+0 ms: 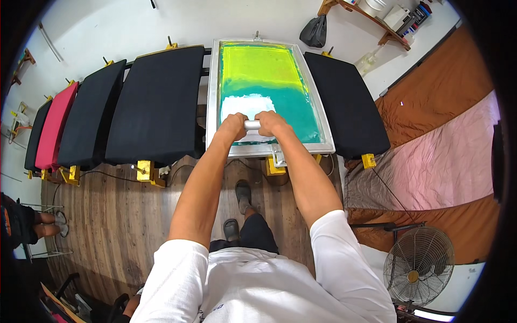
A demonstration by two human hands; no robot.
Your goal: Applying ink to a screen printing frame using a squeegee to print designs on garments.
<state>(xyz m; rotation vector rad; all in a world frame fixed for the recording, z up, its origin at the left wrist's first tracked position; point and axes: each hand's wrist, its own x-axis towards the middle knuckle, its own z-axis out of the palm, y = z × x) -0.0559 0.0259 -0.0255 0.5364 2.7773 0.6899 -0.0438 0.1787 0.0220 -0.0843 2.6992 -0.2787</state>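
Observation:
Both my hands are closed around a squeegee (252,125) with a pale metal handle, which lies across the near part of a screen printing frame (214,91). My left hand (232,127) grips its left end and my right hand (272,123) its right end. The screen's mesh is yellow-green at the far end and teal nearer to me. A patch of white ink (246,102) spreads beyond the squeegee, on the left side of the mesh. The squeegee's lower edge is mostly hidden by my hands.
Black padded printing boards (159,102) stand in a row to the left, one pink board (56,126) among them. Another black board (347,102) is on the right. A fan (419,266) stands at lower right. At far left another person's legs (47,225) show.

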